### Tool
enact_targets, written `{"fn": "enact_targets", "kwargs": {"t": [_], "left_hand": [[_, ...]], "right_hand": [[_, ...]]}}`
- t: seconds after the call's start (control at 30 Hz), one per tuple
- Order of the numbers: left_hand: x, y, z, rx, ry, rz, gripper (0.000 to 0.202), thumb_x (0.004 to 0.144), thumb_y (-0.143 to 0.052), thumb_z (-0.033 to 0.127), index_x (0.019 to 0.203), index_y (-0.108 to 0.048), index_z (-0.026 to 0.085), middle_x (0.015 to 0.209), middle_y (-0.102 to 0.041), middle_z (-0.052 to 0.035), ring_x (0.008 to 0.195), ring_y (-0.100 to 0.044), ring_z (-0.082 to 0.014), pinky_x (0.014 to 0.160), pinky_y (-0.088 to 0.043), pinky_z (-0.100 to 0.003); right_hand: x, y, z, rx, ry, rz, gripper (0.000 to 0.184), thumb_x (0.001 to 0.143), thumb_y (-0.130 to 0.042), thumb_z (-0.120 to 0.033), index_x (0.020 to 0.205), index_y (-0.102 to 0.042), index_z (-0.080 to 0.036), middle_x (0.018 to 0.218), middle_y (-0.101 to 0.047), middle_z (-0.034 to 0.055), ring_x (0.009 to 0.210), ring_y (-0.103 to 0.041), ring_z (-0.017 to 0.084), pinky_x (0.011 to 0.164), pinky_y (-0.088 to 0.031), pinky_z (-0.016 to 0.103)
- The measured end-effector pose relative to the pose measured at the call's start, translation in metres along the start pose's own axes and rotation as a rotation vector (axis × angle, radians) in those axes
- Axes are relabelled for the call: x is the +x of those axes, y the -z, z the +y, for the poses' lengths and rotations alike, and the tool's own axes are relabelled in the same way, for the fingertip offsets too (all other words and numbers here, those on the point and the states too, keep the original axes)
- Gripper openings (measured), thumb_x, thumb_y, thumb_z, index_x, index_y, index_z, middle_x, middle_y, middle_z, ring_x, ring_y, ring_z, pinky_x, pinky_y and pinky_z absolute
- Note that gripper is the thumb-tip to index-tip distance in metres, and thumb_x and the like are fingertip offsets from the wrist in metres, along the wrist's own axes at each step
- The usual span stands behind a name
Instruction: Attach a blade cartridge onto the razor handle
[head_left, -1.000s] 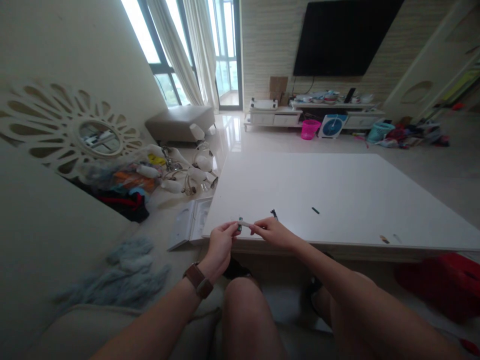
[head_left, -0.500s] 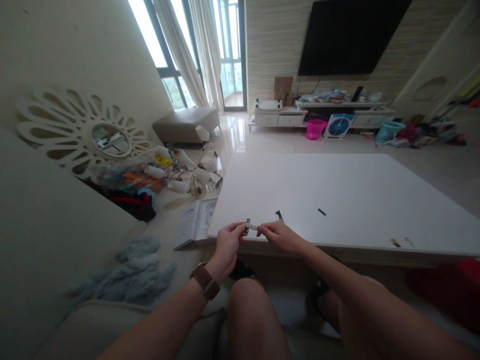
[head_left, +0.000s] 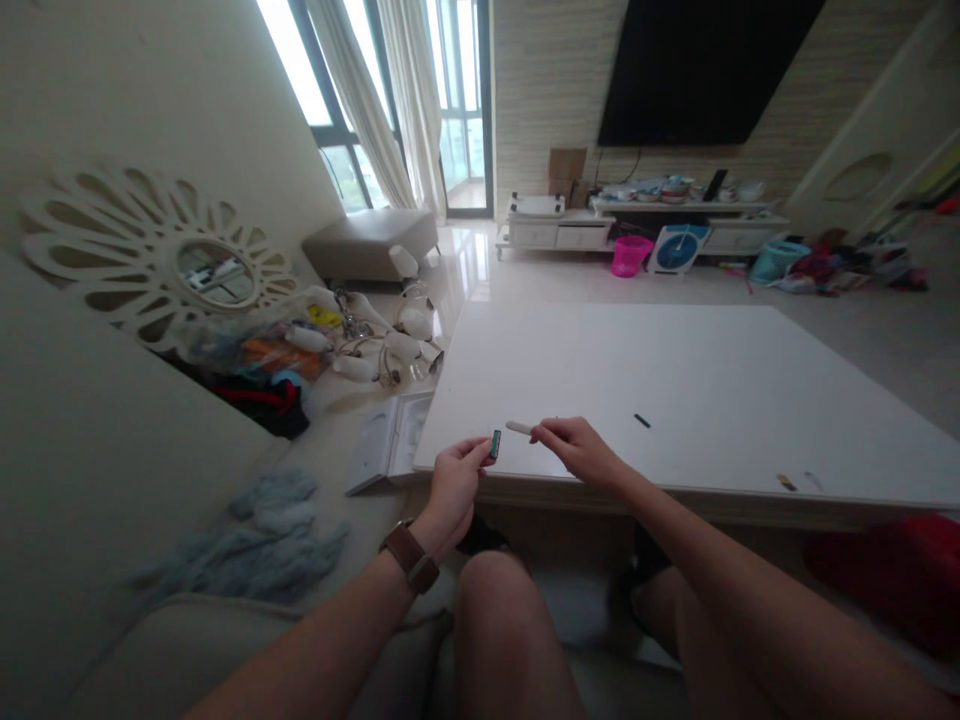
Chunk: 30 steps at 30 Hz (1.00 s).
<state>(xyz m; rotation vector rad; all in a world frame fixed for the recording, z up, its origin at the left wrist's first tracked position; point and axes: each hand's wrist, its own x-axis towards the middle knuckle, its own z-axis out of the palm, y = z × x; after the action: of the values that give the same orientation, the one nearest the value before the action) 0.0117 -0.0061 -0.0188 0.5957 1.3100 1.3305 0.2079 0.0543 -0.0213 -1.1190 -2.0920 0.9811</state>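
Note:
My left hand (head_left: 455, 485) pinches a small flat green and dark rectangular piece (head_left: 495, 443), like a little circuit board, upright at the near edge of the white table (head_left: 600, 360). In my right hand (head_left: 579, 447) is a short pale flat stick (head_left: 519, 428), gripped at one end between thumb and fingers. Its free tip points left and stands a little apart from the green piece. A dark thin strip (head_left: 642, 421) lies on the table to the right of my right hand. A small black and yellowish piece (head_left: 786, 482) rests farther right.
An open white box (head_left: 379, 440) stands on the floor by the table's left corner. Beyond it lie a chandelier (head_left: 386, 345) and bagged things. A grey fluffy cloth (head_left: 262, 530) is at left, and something red (head_left: 892, 575) at lower right.
My right hand has drawn the pale stick up and to the right, off the green piece. It now covers the small black thing on the table. My left hand stays nearly still.

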Motion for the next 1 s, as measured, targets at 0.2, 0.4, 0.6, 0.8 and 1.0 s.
{"fn": "enact_targets", "kwargs": {"t": [0.2, 0.4, 0.6, 0.8, 1.0], "left_hand": [[0.001, 0.001, -0.001, -0.023, 0.036, 0.024, 0.026, 0.058, -0.080, 0.032, 0.077, -0.074, 0.015, 0.075, -0.067, -0.0043, 0.070, -0.056, -0.0125, 0.064, -0.034, -0.025], [0.001, 0.000, 0.000, -0.051, 0.030, 0.045, 0.027, 0.057, -0.080, 0.033, 0.076, -0.073, 0.015, 0.075, -0.066, -0.0029, 0.068, -0.053, -0.0109, 0.063, -0.033, -0.025], [0.000, -0.001, 0.002, -0.026, -0.013, 0.045, 0.031, 0.056, -0.082, 0.035, 0.078, -0.074, 0.015, 0.078, -0.068, -0.0045, 0.071, -0.055, -0.0118, 0.063, -0.033, -0.024], [-0.001, 0.000, 0.000, 0.019, -0.010, 0.023, 0.027, 0.059, -0.079, 0.035, 0.077, -0.074, 0.015, 0.078, -0.068, -0.0048, 0.071, -0.056, -0.0123, 0.064, -0.033, -0.025], [-0.001, 0.001, 0.000, 0.057, -0.017, -0.021, 0.025, 0.060, -0.079, 0.033, 0.075, -0.074, 0.014, 0.071, -0.066, -0.0045, 0.068, -0.055, -0.0126, 0.063, -0.035, -0.025]], "right_hand": [[0.000, -0.017, -0.007, -0.011, -0.003, -0.125, 0.043, 0.098, -0.046, -0.044, 0.086, -0.074, -0.013, 0.056, -0.050, -0.0022, 0.056, -0.041, 0.011, 0.056, -0.028, 0.025], [0.007, -0.009, 0.003, -0.051, -0.063, -0.160, 0.045, 0.096, -0.048, -0.048, 0.084, -0.076, -0.014, 0.054, -0.046, -0.0025, 0.055, -0.039, 0.011, 0.055, -0.026, 0.025], [0.007, 0.005, 0.015, -0.153, -0.076, -0.026, 0.042, 0.096, -0.049, -0.047, 0.082, -0.074, -0.016, 0.055, -0.051, -0.0013, 0.053, -0.041, 0.012, 0.055, -0.025, 0.026], [0.003, 0.003, 0.003, -0.067, 0.005, -0.019, 0.045, 0.097, -0.047, -0.047, 0.083, -0.075, -0.015, 0.053, -0.047, -0.0022, 0.053, -0.041, 0.012, 0.055, -0.026, 0.026], [0.001, -0.009, -0.001, -0.073, 0.018, -0.078, 0.042, 0.097, -0.047, -0.044, 0.083, -0.074, -0.014, 0.052, -0.047, -0.0029, 0.053, -0.041, 0.011, 0.055, -0.027, 0.025]]}}
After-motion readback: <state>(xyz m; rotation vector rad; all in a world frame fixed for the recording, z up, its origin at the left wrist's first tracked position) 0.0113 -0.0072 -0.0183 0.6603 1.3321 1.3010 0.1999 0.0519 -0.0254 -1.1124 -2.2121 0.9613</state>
